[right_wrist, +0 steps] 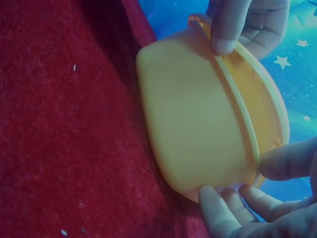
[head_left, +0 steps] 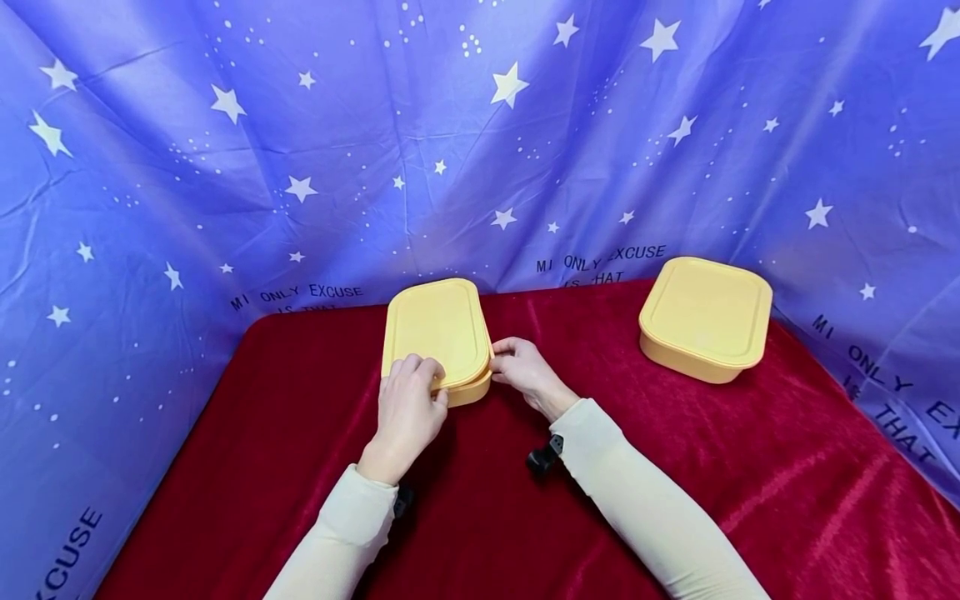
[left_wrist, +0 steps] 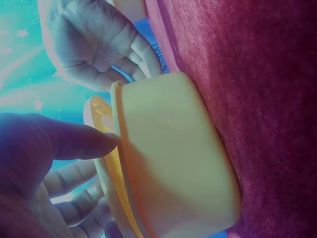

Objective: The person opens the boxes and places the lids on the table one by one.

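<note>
A yellow lunch box [right_wrist: 193, 114] stands on the red cloth, its lid [head_left: 435, 329] tilted up along the near side with a gap above the rim. At the near left edge, my left hand [head_left: 411, 408] pinches the lid, fingers over the top and thumb [left_wrist: 94, 141] in the gap by the rim. My right hand [head_left: 528, 375] grips the near right corner of the box. In the right wrist view its thumb [right_wrist: 285, 162] lies at the rim, while the curled fingers [right_wrist: 218, 210] touch the side wall. The box's inside is mostly hidden.
A second yellow lunch box [head_left: 705, 321] with its lid on stands at the right, near the back edge. Red velvet cloth [head_left: 510, 517] covers the table. Blue star-printed curtains [head_left: 420, 125] hang behind and at both sides.
</note>
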`<state>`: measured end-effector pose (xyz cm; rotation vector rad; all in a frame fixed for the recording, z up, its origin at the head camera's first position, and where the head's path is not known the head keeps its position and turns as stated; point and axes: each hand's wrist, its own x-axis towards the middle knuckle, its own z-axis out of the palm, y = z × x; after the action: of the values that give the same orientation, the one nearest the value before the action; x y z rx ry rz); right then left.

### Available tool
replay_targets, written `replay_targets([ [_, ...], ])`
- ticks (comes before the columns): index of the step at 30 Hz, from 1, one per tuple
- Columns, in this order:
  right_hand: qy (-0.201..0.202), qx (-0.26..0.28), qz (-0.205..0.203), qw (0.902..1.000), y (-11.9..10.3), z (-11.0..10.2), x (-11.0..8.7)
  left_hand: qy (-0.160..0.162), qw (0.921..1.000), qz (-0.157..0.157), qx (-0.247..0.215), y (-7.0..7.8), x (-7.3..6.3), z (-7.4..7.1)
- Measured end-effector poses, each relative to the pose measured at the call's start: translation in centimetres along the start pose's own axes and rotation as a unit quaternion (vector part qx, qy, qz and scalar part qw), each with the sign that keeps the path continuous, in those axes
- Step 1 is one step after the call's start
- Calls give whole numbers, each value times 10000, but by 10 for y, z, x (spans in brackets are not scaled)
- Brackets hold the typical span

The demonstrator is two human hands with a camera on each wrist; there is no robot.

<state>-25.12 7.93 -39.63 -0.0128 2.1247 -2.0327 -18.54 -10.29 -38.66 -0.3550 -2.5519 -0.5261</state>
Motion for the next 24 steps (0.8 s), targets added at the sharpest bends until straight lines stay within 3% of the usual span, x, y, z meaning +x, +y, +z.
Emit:
replay_targets([
  [24,-17,2,52,10000,1,1,0,29,10000,-28,28,1,0,-2],
])
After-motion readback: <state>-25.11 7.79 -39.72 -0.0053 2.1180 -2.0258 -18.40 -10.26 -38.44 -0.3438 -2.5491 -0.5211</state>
